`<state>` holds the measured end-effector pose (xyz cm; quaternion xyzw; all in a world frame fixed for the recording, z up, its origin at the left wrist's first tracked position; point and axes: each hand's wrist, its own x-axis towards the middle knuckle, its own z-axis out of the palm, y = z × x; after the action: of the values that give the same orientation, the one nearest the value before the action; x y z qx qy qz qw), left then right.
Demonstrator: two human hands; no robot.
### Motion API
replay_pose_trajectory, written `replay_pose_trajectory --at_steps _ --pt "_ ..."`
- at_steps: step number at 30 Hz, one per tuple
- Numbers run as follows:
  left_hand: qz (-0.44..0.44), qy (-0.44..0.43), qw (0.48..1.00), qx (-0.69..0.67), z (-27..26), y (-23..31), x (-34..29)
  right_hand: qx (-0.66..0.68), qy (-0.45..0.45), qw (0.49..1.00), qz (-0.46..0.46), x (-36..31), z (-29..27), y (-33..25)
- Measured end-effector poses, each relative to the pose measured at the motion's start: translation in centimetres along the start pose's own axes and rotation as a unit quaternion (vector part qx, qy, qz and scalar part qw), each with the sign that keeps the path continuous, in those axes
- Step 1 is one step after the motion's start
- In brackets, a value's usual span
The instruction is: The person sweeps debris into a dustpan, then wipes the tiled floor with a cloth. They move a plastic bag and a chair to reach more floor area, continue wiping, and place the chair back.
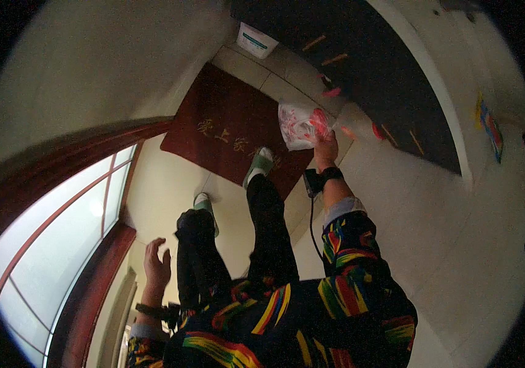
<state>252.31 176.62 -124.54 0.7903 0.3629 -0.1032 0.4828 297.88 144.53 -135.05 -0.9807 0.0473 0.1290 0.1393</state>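
Our right hand pinches the plastic bag by one side, above the mat; a slack hold could drop it (it looks flimsy); our left hand hangs loosely spread.

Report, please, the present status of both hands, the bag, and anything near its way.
Right hand gripping plastic bag. Left hand loosely open, nothing seen in it. Bag held out by the mat's edge. White tub farther off, apart from bag.
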Motion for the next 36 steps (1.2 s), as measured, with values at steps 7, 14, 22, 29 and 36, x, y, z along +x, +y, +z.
replay_pose_trajectory --at_steps 7,14,22,29,36 --pt "0.038 -0.062 0.995 0.07 16.6 10.0 0.7 0.136 -0.022 0.99 -0.041 19.9 9.4 5.7" --pt "0.064 -0.145 0.982 0.102 25.5 12.0 7.2 -0.287 0.106 0.901 -0.309 37.2 15.4 12.6" --pt "0.078 -0.159 0.964 0.199 33.0 18.9 -3.0 -0.238 0.077 0.929 -0.272 35.5 3.0 22.8" --pt "0.08 -0.164 0.973 0.145 37.6 22.4 -7.6 -0.227 0.074 0.937 -0.256 34.2 -2.5 30.7" --pt "0.069 -0.175 0.974 0.124 40.1 24.2 -9.5 -0.242 0.073 0.935 -0.247 35.0 -4.6 33.2"
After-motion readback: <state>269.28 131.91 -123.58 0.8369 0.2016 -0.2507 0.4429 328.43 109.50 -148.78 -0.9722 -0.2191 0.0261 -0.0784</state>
